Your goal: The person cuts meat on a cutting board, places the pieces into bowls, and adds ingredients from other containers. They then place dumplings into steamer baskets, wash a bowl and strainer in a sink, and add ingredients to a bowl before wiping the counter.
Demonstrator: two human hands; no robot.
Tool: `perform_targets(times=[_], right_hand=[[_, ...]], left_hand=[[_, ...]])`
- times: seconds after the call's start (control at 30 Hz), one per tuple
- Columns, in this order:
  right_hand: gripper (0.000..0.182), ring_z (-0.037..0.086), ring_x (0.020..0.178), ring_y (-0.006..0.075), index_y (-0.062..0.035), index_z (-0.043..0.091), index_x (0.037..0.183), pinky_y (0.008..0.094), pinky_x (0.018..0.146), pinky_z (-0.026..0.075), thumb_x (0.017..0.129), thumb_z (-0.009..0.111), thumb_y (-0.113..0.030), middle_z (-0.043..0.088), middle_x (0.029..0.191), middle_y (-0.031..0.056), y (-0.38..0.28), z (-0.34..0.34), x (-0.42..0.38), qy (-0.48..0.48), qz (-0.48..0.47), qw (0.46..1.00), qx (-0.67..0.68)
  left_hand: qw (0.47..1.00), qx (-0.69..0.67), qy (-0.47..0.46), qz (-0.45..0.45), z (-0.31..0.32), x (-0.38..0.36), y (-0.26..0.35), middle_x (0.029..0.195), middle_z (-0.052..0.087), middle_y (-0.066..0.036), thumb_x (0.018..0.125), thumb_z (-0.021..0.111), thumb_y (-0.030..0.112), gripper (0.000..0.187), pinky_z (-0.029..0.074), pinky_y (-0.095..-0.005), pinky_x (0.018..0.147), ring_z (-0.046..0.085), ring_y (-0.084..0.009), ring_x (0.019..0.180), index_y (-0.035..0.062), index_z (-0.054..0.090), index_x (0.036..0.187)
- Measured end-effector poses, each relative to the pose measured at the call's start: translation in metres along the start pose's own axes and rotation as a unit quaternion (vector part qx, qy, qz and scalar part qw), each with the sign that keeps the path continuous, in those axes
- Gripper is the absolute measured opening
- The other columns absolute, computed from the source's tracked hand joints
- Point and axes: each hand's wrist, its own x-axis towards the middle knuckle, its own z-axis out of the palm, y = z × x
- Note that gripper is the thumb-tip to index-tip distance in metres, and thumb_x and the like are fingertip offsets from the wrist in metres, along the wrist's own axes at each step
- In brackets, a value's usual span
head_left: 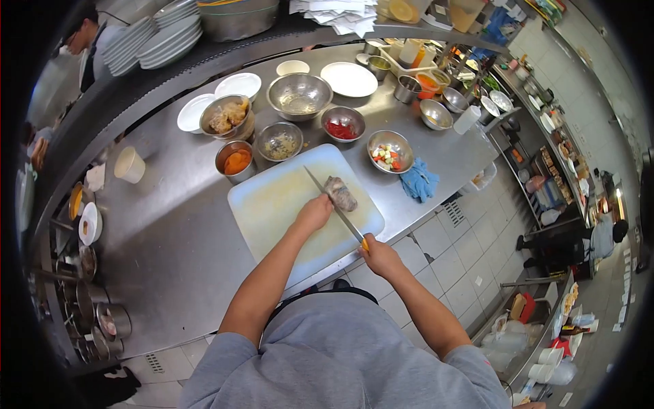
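Note:
My right hand [379, 255] is wrapped round the yellow handle of a long knife [349, 225]. Its blade runs up and to the left across a white cutting board [272, 198], along the near side of a piece of greyish-brown cooked meat [341, 194]. My left hand [315, 213] is closed, with its fingertips at the blade and close to the meat's left end. Whether those fingers grip the meat, the blade or something small is hidden.
Behind the board stand steel bowls with red strips [343, 129], chopped vegetables [387, 157] and browned pieces [228, 117]. A blue cloth [419, 181] lies right of the board. Plates [169, 41] are stacked on the shelf above. A person [599, 238] is at the far right, another upper left.

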Motion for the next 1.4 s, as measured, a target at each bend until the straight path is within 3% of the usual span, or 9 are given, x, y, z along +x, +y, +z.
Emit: perform_targets(times=[0.27, 0.33, 0.47, 0.73, 1.07, 1.23, 1.3, 1.37, 1.4], right_hand=[[0.031, 0.066, 0.091, 0.0424, -0.0074, 0.045, 0.115, 0.0535, 0.075, 0.051, 0.095, 0.056, -0.028, 0.068, 0.095, 0.0241, 0.011, 0.004, 0.014, -0.022, -0.027, 0.999, -0.032], [0.031, 0.066, 0.09, 0.042, -0.0107, 0.046, 0.117, 0.0531, 0.075, 0.051, 0.095, 0.057, -0.029, 0.068, 0.096, 0.0227, 0.029, -0.014, -0.023, -0.064, -0.003, 0.997, -0.044], [0.031, 0.066, 0.091, 0.0408, -0.0122, 0.05, 0.116, 0.0495, 0.076, 0.051, 0.095, 0.059, -0.033, 0.068, 0.096, 0.0193, 0.063, -0.053, -0.077, -0.103, 0.01, 0.994, -0.04], [0.046, 0.063, 0.101, 0.0371, -0.0071, 0.055, 0.125, 0.0418, 0.085, 0.051, 0.088, 0.07, -0.031, 0.065, 0.11, 0.0191, 0.105, -0.052, -0.072, 0.147, -0.006, 0.987, 0.059], [0.053, 0.061, 0.104, 0.0341, -0.0185, 0.057, 0.137, 0.04, 0.09, 0.049, 0.087, 0.071, -0.03, 0.061, 0.115, 0.0194, 0.146, -0.062, 0.091, 0.036, -0.036, 0.995, 0.088], [0.048, 0.059, 0.101, 0.0307, -0.0043, 0.061, 0.127, 0.0374, 0.09, 0.048, 0.085, 0.072, -0.024, 0.059, 0.111, 0.0178, 0.123, -0.058, 0.144, 0.162, -0.2, 0.966, 0.027], [0.073, 0.063, 0.088, 0.0301, 0.0007, 0.046, 0.141, 0.0371, 0.081, 0.053, 0.083, 0.076, -0.032, 0.058, 0.116, 0.0209, 0.108, -0.054, 0.146, -0.017, -0.161, 0.967, 0.194], [0.083, 0.064, 0.089, 0.0225, 0.0037, 0.04, 0.144, 0.0339, 0.075, 0.055, 0.082, 0.078, -0.036, 0.054, 0.119, 0.0238, 0.095, -0.052, 0.148, 0.007, -0.263, 0.954, 0.146], [0.083, 0.061, 0.101, 0.0205, 0.0028, 0.039, 0.145, 0.0365, 0.079, 0.055, 0.083, 0.078, -0.037, 0.052, 0.123, 0.0204, 0.079, -0.073, 0.146, -0.161, -0.084, 0.932, 0.313]], left_hand=[[0.999, -0.046, 0.011, 0.007, 0.0, -0.016, -0.017, 0.1, 0.065, -0.029, 0.098, 0.046, 0.023, 0.026, 0.049, -0.0516, 0.082, 0.062, -0.0465, 0.093, -0.0017, 0.056, 0.1], [0.991, -0.061, 0.099, 0.06, 0.012, -0.011, -0.057, 0.095, 0.065, -0.025, 0.099, 0.046, 0.025, 0.027, 0.05, -0.0457, 0.07, 0.064, -0.0377, 0.076, 0.0003, 0.056, 0.102], [0.922, -0.339, 0.131, -0.131, -0.071, -0.027, -0.025, 0.075, 0.053, -0.001, 0.097, 0.055, 0.027, 0.023, 0.041, -0.0274, 0.049, 0.049, -0.0091, 0.059, 0.0052, 0.055, 0.101], [0.944, -0.29, 0.092, -0.131, -0.073, -0.027, -0.011, 0.072, 0.06, -0.003, 0.094, 0.065, 0.031, 0.029, 0.042, -0.0267, 0.049, 0.052, -0.0095, 0.056, 0.0034, 0.059, 0.092], [0.981, -0.19, 0.032, 0.011, 0.003, 0.065, 0.018, 0.103, 0.067, -0.008, 0.101, 0.05, 0.025, 0.035, 0.055, -0.0324, 0.062, 0.061, -0.0164, 0.069, 0.0131, 0.06, 0.133], [0.948, -0.267, -0.044, -0.166, -0.007, 0.056, 0.066, 0.12, 0.062, -0.01, 0.102, 0.047, 0.029, 0.04, 0.058, -0.0322, 0.059, 0.064, -0.0178, 0.083, 0.0164, 0.053, 0.14], [0.926, -0.322, -0.038, -0.196, 0.002, 0.053, 0.076, 0.121, 0.061, -0.011, 0.103, 0.046, 0.035, 0.042, 0.057, -0.0307, 0.056, 0.064, -0.0176, 0.089, 0.0088, 0.055, 0.136], [0.902, -0.335, -0.048, -0.268, 0.008, 0.055, 0.087, 0.12, 0.061, -0.011, 0.103, 0.047, 0.034, 0.04, 0.056, -0.0301, 0.054, 0.065, -0.0175, 0.088, 0.0054, 0.057, 0.129], [0.874, -0.347, -0.058, -0.335, 0.014, 0.057, 0.092, 0.12, 0.061, -0.011, 0.102, 0.047, 0.034, 0.04, 0.056, -0.0294, 0.052, 0.065, -0.0175, 0.087, 0.002, 0.059, 0.123]])
